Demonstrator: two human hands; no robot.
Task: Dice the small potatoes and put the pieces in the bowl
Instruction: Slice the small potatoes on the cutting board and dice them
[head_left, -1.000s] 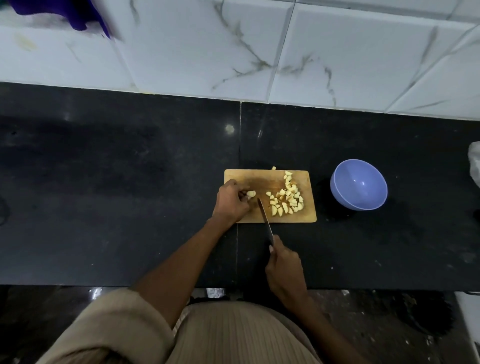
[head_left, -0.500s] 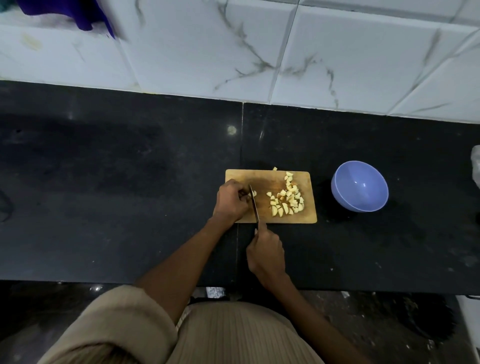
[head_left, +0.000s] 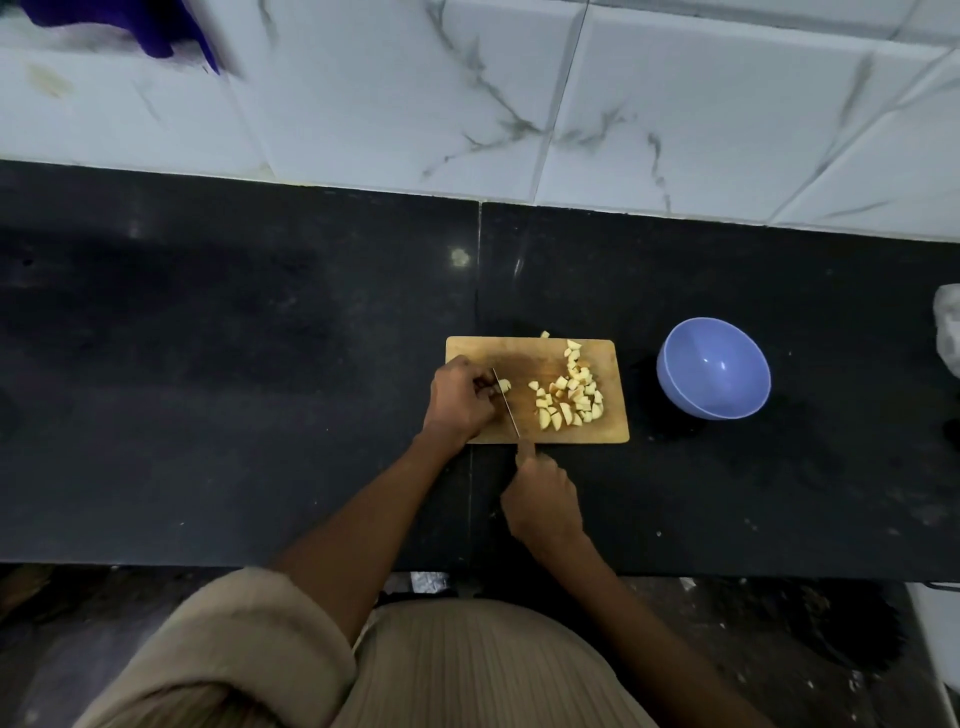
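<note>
A small wooden cutting board (head_left: 524, 349) lies on the black counter. A heap of pale diced potato pieces (head_left: 571, 397) covers its right half. My left hand (head_left: 460, 400) pinches a small potato piece (head_left: 504, 385) at the board's left side. My right hand (head_left: 543, 501) grips the handle of a knife (head_left: 506, 402); its thin blade stands on the board right beside my left fingers, against the held piece. A light purple bowl (head_left: 714, 368) sits to the right of the board and looks bare inside.
One stray potato piece (head_left: 544, 334) lies just beyond the board's far edge. White marbled wall tiles (head_left: 519, 93) back the black counter (head_left: 234, 364). A pale plastic object (head_left: 948, 327) shows at the right edge. The counter's front edge runs just below my wrists.
My right hand has brought the knife leftward and forward until the blade stands upright against the piece under my left fingers. My left hand has stayed in place.
</note>
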